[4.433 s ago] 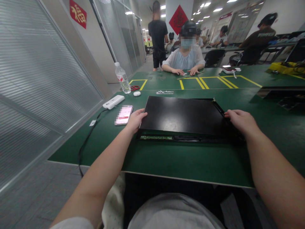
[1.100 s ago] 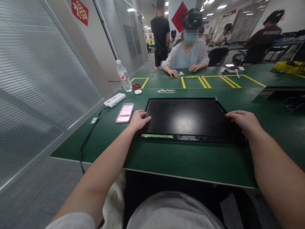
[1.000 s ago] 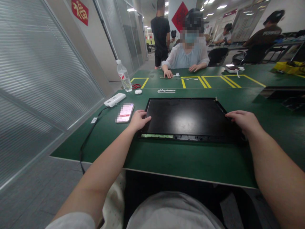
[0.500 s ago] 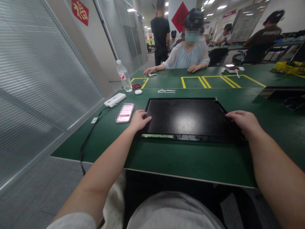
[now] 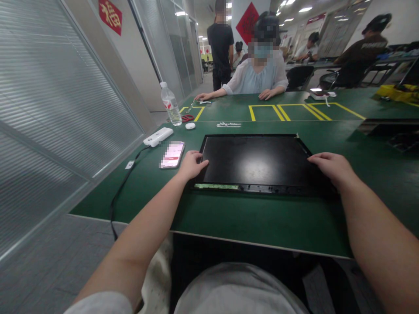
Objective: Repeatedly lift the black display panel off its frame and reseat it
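Note:
A black flat display panel (image 5: 242, 163) in a thin frame lies flat on the green table (image 5: 229, 218) in front of me. Along its near edge runs a bare strip with a light green circuit strip (image 5: 216, 186) at the left end. My left hand (image 5: 190, 165) grips the panel's left edge, thumb on top and fingers along the side. At the right edge, my right hand (image 5: 332, 169) has thumb and fingers pinched on the frame near its upper corner. The undersides of the fingers are hidden.
Left of the panel lie a phone (image 5: 173, 155), a white power bank (image 5: 158, 137) with a black cable, and a white earbud case (image 5: 190, 126). Behind stand a water bottle (image 5: 170, 104) and red scissors (image 5: 187, 118). A co-worker (image 5: 262, 74) sits opposite.
My right fingertips have shifted slightly left on the panel's edge. Across the table, the co-worker's hand has moved a little left, with a small clear object now tilted beneath it.

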The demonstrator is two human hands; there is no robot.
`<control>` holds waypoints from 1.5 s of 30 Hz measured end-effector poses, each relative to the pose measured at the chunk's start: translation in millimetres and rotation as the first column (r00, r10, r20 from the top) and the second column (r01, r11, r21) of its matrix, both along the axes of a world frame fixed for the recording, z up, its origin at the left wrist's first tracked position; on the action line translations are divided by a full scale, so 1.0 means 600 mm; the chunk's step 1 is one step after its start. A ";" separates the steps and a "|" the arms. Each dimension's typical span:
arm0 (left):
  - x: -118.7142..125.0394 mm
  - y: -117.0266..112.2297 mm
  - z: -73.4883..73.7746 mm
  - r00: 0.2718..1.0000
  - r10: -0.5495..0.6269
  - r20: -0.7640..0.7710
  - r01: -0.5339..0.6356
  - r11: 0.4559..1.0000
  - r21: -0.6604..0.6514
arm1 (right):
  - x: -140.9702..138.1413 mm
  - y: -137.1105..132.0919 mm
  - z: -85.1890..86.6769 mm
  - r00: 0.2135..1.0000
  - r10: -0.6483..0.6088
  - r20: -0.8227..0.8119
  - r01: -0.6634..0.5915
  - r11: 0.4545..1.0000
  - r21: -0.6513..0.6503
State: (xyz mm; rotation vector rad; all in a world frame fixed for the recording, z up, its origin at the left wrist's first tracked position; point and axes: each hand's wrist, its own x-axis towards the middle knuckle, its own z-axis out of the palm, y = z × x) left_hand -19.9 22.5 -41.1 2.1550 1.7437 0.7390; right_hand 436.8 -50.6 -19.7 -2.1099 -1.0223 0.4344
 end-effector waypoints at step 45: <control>0.001 0.005 -0.004 0.994 0.005 -0.108 -0.005 1.000 -0.002 | 0.008 0.014 -0.014 0.893 0.358 0.271 -0.329 0.933 -0.149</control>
